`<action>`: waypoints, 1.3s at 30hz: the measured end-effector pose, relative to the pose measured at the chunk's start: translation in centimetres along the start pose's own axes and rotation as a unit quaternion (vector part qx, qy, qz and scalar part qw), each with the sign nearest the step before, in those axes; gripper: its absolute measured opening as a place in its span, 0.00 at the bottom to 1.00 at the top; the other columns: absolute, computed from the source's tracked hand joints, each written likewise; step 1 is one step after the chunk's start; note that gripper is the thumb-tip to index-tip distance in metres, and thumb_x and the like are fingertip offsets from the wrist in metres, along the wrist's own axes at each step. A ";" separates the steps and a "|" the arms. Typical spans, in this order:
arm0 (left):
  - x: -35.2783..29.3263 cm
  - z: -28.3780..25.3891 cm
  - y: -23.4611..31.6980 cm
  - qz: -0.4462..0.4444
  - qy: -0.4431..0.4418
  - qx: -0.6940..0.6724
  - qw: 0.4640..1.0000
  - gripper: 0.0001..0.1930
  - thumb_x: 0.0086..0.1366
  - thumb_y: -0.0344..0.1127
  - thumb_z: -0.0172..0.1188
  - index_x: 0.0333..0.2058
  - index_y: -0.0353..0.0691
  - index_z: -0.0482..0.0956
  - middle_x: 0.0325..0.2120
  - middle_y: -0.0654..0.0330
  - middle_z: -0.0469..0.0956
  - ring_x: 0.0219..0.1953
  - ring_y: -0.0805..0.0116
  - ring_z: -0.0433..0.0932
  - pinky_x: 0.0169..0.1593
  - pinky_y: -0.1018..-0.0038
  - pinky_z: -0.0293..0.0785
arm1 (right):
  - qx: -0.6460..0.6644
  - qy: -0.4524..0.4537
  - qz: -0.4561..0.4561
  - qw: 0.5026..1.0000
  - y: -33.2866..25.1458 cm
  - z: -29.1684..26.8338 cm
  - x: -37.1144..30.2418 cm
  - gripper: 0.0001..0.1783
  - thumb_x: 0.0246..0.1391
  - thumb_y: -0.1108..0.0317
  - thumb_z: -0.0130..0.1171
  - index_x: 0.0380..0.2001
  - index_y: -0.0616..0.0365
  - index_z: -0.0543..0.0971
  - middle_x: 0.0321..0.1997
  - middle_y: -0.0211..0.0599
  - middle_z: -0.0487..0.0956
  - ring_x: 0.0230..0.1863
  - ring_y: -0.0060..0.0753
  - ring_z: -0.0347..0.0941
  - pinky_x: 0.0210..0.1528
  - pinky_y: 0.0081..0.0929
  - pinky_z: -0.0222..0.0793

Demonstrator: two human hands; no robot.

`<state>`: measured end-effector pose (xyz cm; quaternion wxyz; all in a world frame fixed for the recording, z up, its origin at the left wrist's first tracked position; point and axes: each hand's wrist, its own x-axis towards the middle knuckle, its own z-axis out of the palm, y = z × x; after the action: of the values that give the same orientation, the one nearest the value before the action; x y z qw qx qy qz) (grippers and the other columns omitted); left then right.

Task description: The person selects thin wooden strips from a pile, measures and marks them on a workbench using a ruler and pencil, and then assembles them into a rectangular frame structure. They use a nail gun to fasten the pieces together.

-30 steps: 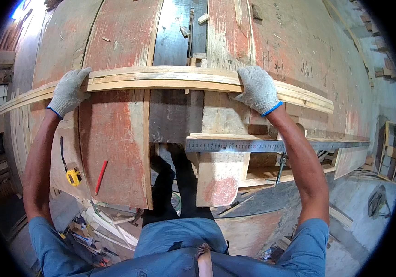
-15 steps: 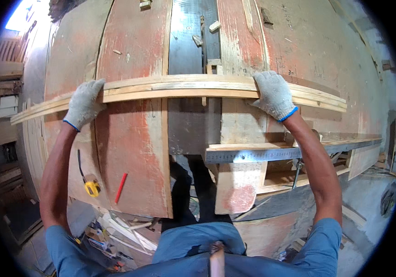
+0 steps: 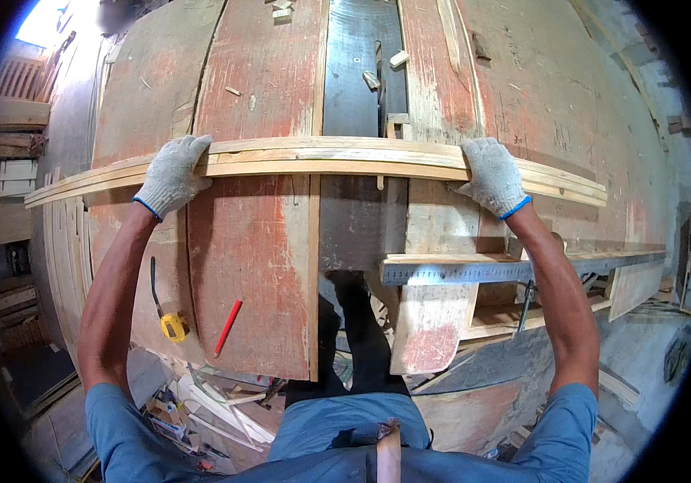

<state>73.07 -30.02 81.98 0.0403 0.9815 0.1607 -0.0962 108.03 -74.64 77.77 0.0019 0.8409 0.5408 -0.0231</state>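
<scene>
Crosswise, wooden strips, clasped in left grip and right grip, ends jutting outward.

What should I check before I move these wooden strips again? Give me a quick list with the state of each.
1. Left hand gripping the wooden strips: ok, gloved and closed around them.
2. Right hand gripping them too: ok, also gloved.
3. Yellow tape measure clear of the strips: ok, it lies apart, nearer your body.
4. Red pencil clear of them: ok, beside the tape measure.
5. Worktop free of scraps: not ok, small wood pieces lie beyond the strips.
6. Strip ends exactly flush: cannot tell.
</scene>
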 end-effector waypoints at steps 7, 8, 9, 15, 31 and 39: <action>0.1 -0.3 0.3 -0.003 -0.023 0.002 1.000 0.36 0.53 0.34 0.78 0.60 0.41 0.73 0.51 0.48 0.79 0.58 0.44 0.77 0.63 0.54 0.74 | 0.015 0.020 -0.004 1.000 -0.4 0.3 -0.9 0.35 0.36 0.54 0.84 0.45 0.54 0.77 0.44 0.48 0.81 0.49 0.55 0.78 0.53 0.49 0.74; 0.1 -0.4 0.4 -0.006 -0.034 0.006 0.999 0.37 0.53 0.33 0.78 0.61 0.41 0.72 0.53 0.48 0.78 0.58 0.43 0.76 0.64 0.54 0.73 | 0.018 0.024 -0.004 1.000 -0.5 0.1 -0.9 0.34 0.36 0.54 0.83 0.44 0.54 0.77 0.44 0.48 0.81 0.49 0.55 0.78 0.53 0.49 0.74; 0.1 -0.5 0.4 -0.009 -0.045 0.009 0.999 0.38 0.53 0.33 0.78 0.63 0.40 0.72 0.54 0.48 0.78 0.59 0.43 0.76 0.64 0.54 0.73 | 0.017 0.016 -0.001 1.000 -0.5 0.1 -0.8 0.34 0.36 0.54 0.83 0.44 0.54 0.77 0.43 0.47 0.81 0.49 0.55 0.78 0.53 0.49 0.74; 0.3 0.0 0.1 0.020 0.003 0.006 1.000 0.39 0.53 0.33 0.78 0.63 0.40 0.71 0.52 0.48 0.79 0.56 0.43 0.77 0.61 0.53 0.74 | -0.025 -0.036 0.016 0.999 0.8 1.1 -0.6 0.42 0.34 0.55 0.85 0.53 0.56 0.77 0.47 0.47 0.80 0.51 0.56 0.75 0.57 0.48 0.72; 1.8 0.3 -0.7 0.001 -0.009 0.015 1.000 0.38 0.54 0.35 0.77 0.63 0.40 0.72 0.53 0.50 0.79 0.58 0.44 0.77 0.62 0.54 0.75 | -0.049 0.034 -0.004 0.998 1.3 1.6 0.8 0.42 0.35 0.60 0.84 0.56 0.56 0.76 0.49 0.46 0.81 0.52 0.54 0.77 0.56 0.48 0.74; 2.3 -0.2 -0.1 -0.007 -0.019 0.013 1.000 0.39 0.55 0.36 0.77 0.65 0.41 0.72 0.55 0.50 0.79 0.59 0.45 0.77 0.63 0.55 0.75 | -0.025 0.041 -0.009 0.999 1.8 1.6 1.4 0.37 0.40 0.62 0.79 0.55 0.56 0.76 0.49 0.46 0.81 0.52 0.55 0.77 0.55 0.49 0.73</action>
<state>75.23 -29.19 81.73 0.0302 0.9787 0.1657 -0.1170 110.20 -74.20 76.04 0.0008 0.8360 0.5482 0.0245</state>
